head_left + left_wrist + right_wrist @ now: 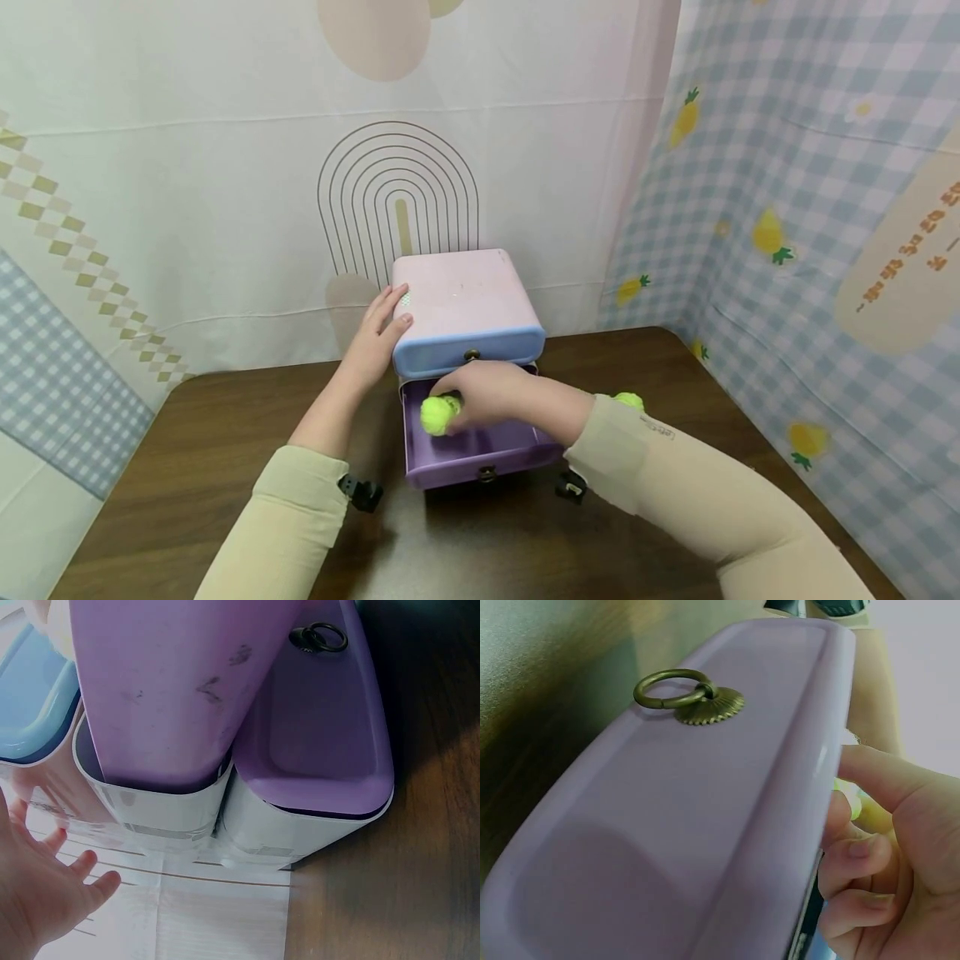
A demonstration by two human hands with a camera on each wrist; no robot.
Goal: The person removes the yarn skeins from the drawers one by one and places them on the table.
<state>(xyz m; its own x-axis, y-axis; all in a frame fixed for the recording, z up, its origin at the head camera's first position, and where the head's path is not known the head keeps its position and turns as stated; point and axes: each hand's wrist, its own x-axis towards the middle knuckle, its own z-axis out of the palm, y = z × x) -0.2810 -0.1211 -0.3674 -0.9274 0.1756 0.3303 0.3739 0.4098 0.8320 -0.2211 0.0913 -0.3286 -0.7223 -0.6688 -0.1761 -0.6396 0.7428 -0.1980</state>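
A small drawer cabinet (461, 292) with a pink top stands on the table. Its blue-fronted top drawer (435, 357) is closed, and the purple drawer (442, 477) beneath is pulled out. My left hand (375, 337) rests against the cabinet's left upper edge; in the left wrist view its fingers (86, 862) are spread. Over the pulled-out drawer, my right hand (487, 393) grips a fuzzy yellow-green tennis ball (438, 415). The right wrist view shows the curled fingers (859, 859) behind the drawer front, with the ball mostly hidden.
Another yellow-green ball (628, 401) lies on the table beyond my right forearm, partly covered by it. A closed purple drawer (322, 735) sits below the pulled-out one. Patterned cloth (540, 167) hangs behind and on both sides of the brown table (225, 433).
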